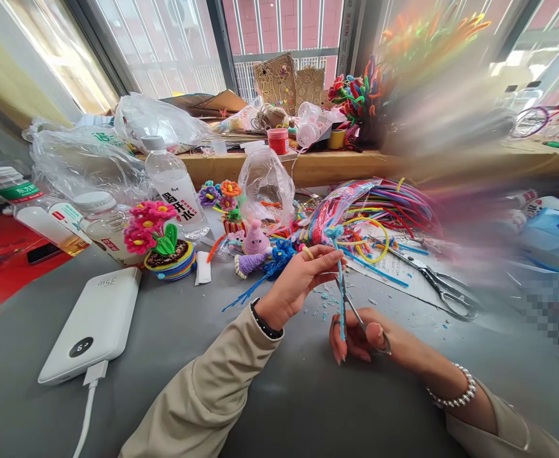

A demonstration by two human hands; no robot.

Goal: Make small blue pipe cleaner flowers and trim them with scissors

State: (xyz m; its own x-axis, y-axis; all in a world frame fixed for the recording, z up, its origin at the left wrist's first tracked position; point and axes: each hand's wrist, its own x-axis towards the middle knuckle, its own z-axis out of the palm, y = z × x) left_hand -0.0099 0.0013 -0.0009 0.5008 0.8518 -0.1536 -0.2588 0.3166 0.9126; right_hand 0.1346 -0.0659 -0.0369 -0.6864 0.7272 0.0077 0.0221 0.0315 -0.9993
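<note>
My left hand (303,277) pinches the upper part of a blue pipe cleaner (341,299) that hangs upright over the grey table (174,324). My right hand (362,334) grips small silver scissors (353,308), whose blades meet the blue stem just below my left fingers. Blue fluff trimmings (324,302) lie scattered on the table beneath. A second, larger pair of scissors (439,283) rests on the table to the right, untouched.
A bundle of coloured pipe cleaners (384,207) lies behind my hands. Pipe-cleaner flowers in a pot (167,245), a purple figure (255,245), water bottles (177,187) and a white power bank (95,321) with cable sit at left. Plastic bags and craft clutter fill the wooden sill.
</note>
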